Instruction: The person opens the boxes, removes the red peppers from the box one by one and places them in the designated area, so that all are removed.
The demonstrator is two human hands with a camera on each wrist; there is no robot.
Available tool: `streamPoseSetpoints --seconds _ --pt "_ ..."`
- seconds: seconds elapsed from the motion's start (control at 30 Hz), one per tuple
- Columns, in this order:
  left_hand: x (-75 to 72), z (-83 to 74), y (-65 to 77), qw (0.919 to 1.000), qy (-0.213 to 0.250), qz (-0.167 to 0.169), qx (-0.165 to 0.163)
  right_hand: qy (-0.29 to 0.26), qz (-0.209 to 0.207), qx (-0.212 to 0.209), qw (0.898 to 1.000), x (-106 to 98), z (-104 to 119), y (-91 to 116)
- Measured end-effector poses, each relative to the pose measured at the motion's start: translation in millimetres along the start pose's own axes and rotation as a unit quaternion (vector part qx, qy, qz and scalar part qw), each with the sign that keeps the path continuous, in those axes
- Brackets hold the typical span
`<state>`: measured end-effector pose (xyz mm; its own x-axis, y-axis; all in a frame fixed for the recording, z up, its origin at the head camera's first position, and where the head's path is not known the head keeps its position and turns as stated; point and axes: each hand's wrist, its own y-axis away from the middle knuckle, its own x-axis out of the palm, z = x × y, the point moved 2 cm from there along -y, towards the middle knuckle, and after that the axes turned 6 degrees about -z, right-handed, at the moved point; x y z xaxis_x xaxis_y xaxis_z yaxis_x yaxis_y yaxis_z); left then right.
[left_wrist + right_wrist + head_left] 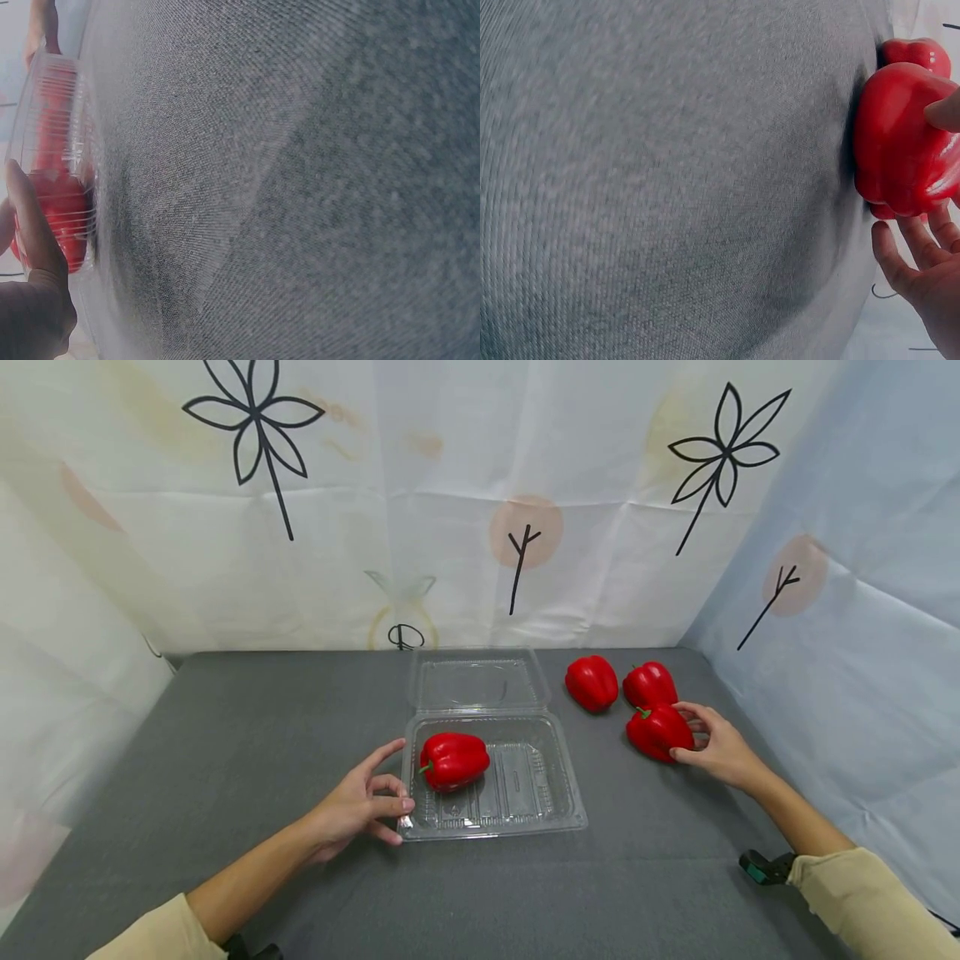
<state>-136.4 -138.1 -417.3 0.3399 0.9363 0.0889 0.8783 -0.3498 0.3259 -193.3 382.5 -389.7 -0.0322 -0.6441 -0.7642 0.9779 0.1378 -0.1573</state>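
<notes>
An open clear plastic clamshell container [525, 827] lies on the table with its lid [480, 685] folded back behind it. One red bell pepper [454, 762] sits on its side in the left part of the base, green stem toward the left. My left hand [360, 806] holds the container's left rim, thumb at the near corner and index finger stretched along the edge. To the right, my right hand [716, 747] grips another red bell pepper [657, 733], thumb on the near side and fingers around its right end. The right wrist view shows this pepper [900, 139] close up.
Two more red bell peppers stand near the back right: one [592, 683] beside the lid, the other [650, 684] right behind the gripped pepper. Grey cloth covers the table [262, 752]. Patterned fabric walls [450, 527] rise at the back and both sides.
</notes>
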Motion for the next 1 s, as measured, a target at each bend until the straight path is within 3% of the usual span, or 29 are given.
streamPoseSetpoints --seconds 0.63,0.73,1.0 --pt "0.6 -0.7 1.9 0.9999 0.005 0.005 0.008 0.004 0.015 -0.018 1.000 -1.8 -0.4 2.5" --pt "0.5 -1.2 2.7 0.9999 0.005 0.006 0.009 0.006 0.015 -0.024 1.000 -2.9 5.6 1.9" --pt "0.9 -2.0 3.8 0.9999 0.004 0.005 0.010 0.009 -0.034 -0.044 0.998 1.5 36.2 -7.8"
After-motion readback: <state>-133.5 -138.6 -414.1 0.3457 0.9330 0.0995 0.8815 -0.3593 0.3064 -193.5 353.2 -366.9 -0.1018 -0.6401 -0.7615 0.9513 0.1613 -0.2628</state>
